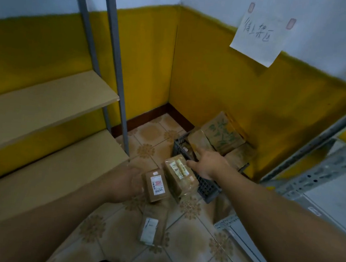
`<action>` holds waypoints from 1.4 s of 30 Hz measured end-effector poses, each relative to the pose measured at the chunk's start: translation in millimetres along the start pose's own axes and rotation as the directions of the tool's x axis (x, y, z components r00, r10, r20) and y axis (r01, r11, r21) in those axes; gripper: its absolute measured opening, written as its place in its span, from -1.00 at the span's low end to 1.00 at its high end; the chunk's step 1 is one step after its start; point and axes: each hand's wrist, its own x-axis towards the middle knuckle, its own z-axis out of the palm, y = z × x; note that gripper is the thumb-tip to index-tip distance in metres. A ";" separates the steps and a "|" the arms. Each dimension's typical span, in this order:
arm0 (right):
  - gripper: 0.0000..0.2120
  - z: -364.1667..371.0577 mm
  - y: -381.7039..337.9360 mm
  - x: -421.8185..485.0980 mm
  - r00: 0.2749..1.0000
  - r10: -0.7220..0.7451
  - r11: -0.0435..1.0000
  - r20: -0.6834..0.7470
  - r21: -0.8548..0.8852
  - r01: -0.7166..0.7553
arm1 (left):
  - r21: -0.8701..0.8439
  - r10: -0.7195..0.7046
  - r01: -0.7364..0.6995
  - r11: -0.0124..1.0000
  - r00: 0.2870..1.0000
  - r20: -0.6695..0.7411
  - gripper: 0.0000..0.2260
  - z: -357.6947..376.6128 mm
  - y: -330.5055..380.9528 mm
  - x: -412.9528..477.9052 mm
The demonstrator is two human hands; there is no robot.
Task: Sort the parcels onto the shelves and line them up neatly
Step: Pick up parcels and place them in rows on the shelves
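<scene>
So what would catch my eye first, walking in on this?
Probably the two bare arms reaching in: the left hand grips a small labelled parcel in mid-frame, while the right hand stretches open towards a dark plastic crate heaped with cardboard boxes in the yellow-walled corner. Next, the handwritten paper sign taped to the wall upper right, and the wooden shelves on the left.

A paper note is taped high on the right wall. It is white on top, yellow below. Flower tiles cover the floor.
</scene>
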 end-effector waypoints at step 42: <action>-0.58 424.4 189.8 445.2 0.728 0.393 0.269 0.562 0.686 -0.676 | -0.509 -0.391 0.410 0.757 0.908 0.149 -0.61 306.5 -163.8 646.0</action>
